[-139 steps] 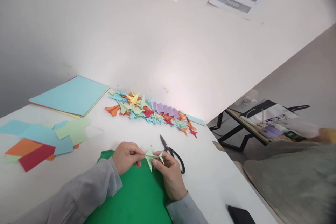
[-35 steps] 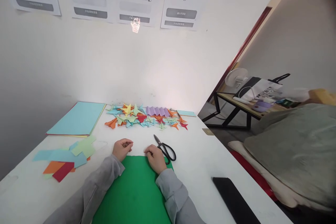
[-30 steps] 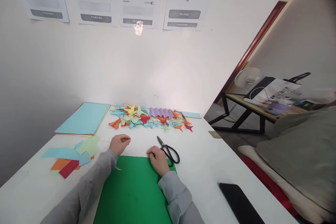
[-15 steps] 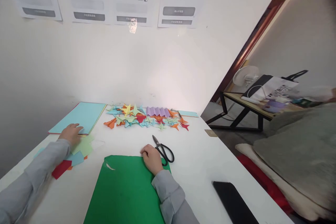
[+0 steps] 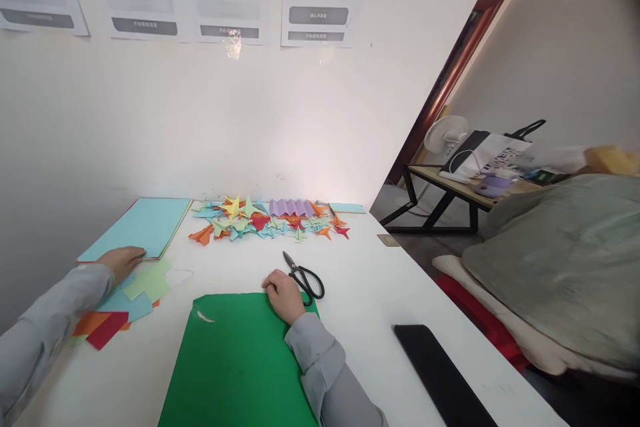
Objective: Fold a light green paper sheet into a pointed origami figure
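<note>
My left hand [image 5: 120,262] lies over the near edge of a stack of coloured paper [image 5: 145,223] with light blue on top. Its fingers stretch out flat and together, touching the sheets. Just below that hand, light green paper pieces [image 5: 150,280] overlap blue, orange and red ones on the table. My right hand [image 5: 284,295] rests at the far edge of a green sheet [image 5: 245,353], fingers curled in, with nothing visible in them. Black-handled scissors [image 5: 306,279] lie right beside it, tips pointing away from me.
Many folded paper shapes [image 5: 260,221] crowd the table's back edge, with pleated purple paper [image 5: 291,207] among them. A long black object [image 5: 440,373] lies at the right. Past the table's right edge stand a low bench [image 5: 463,193] with a bag and a grey-green covered shape [image 5: 560,267].
My left hand has flattened and settled lower over the near edge of the paper stack. My right hand stays by the scissors. The whole view has shifted slightly to the right.
</note>
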Demonstrator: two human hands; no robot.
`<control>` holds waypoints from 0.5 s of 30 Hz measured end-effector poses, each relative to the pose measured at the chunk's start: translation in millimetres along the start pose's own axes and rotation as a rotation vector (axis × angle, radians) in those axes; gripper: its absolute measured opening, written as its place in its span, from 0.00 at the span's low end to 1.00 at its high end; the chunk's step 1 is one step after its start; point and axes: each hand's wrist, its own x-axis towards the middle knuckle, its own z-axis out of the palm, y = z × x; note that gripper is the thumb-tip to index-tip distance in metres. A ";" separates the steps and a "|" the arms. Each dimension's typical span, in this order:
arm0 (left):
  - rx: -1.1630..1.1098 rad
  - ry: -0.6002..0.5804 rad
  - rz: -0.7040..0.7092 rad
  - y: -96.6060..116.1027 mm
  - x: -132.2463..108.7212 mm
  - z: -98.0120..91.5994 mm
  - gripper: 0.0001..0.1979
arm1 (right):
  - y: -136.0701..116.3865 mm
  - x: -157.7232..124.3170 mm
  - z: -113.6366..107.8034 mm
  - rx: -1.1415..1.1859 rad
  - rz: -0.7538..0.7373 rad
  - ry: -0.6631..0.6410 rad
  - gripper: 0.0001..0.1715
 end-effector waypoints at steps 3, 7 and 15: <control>0.003 -0.022 0.015 -4.0 3.2 3.7 0.14 | 2.0 0.2 0.3 0.000 -0.001 -0.004 0.15; 0.011 -0.040 0.049 -6.0 6.0 11.8 0.15 | 3.5 0.2 0.3 0.002 -0.002 -0.007 0.15; 0.017 0.060 0.073 3.6 -4.5 17.2 0.12 | 2.3 -0.7 0.4 0.002 -0.002 -0.006 0.15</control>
